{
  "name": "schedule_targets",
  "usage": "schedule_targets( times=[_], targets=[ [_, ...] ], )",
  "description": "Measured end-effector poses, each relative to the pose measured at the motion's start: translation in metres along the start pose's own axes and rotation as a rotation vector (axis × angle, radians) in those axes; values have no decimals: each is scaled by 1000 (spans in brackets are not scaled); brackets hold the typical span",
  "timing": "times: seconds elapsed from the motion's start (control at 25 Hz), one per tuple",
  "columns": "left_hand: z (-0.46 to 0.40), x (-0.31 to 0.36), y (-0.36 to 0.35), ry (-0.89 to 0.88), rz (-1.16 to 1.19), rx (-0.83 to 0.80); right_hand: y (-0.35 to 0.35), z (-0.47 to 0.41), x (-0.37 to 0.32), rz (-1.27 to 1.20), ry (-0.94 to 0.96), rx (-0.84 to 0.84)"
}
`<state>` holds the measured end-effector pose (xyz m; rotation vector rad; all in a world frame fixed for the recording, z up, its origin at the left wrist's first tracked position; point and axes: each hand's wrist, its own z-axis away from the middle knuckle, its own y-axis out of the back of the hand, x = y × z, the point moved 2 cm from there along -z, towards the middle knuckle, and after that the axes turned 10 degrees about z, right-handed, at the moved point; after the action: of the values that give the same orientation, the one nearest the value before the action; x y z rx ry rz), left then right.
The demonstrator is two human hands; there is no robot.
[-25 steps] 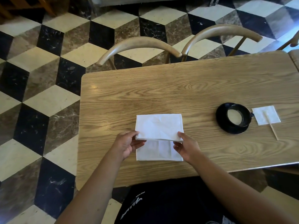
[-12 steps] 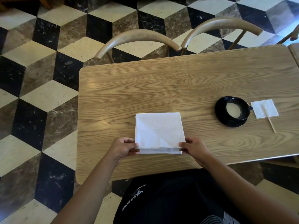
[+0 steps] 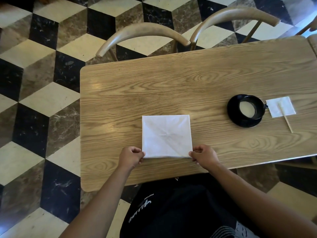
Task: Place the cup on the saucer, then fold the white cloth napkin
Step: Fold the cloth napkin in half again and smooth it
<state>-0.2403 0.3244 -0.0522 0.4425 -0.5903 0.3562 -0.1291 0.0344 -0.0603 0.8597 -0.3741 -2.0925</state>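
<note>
The white cloth napkin (image 3: 166, 136) lies folded into a neat square on the wooden table (image 3: 171, 86), its layered edges toward me. My left hand (image 3: 131, 158) pinches its near left corner and my right hand (image 3: 204, 156) pinches its near right corner. To the right, a black cup (image 3: 251, 107) holding a pale drink stands on a black saucer (image 3: 240, 121), its handle pointing right.
A small white paper napkin (image 3: 281, 107) with a wooden stick (image 3: 286, 119) across it lies right of the saucer. Two curved wooden chair backs (image 3: 142, 34) (image 3: 235, 15) stand at the table's far edge. Checkered tile floor (image 3: 39, 103) lies to the left.
Both hands drew the napkin's top half down toward me until its edge met the near edge, closing the fold. The hands now hold the near corners.
</note>
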Motion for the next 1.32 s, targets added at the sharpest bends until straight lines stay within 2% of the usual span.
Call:
schedule_targets(
  times=[0.24, 0.56, 0.64, 0.72, 0.84, 0.96, 1.16, 1.32],
  targets=[
    [-4, -5, -2, -47, -216, 41, -4, -3, 4, 83, 10, 16],
    [9, -7, -8, -262, -521, 50, -1, 3, -1, 208, 47, 49],
    [11, -7, -9, -356, -586, 93, 1, 8, -9, 316, 139, 198],
    [11, -1, -15, -616, -672, 187, -5, 9, -22, 493, 367, 377],
    [-4, 16, -38, -899, -829, 150, -32, -6, -52, 670, 661, 419],
    [-30, 30, -63, -963, -905, 57, -64, -27, -77, 774, 778, 403],
    [-66, 22, -77, -1050, -980, 15, -90, -56, -89, 844, 820, 449],
    [-73, 18, -77, -1025, -1031, 27, -90, -63, -84, 837, 814, 441]
  ],
)
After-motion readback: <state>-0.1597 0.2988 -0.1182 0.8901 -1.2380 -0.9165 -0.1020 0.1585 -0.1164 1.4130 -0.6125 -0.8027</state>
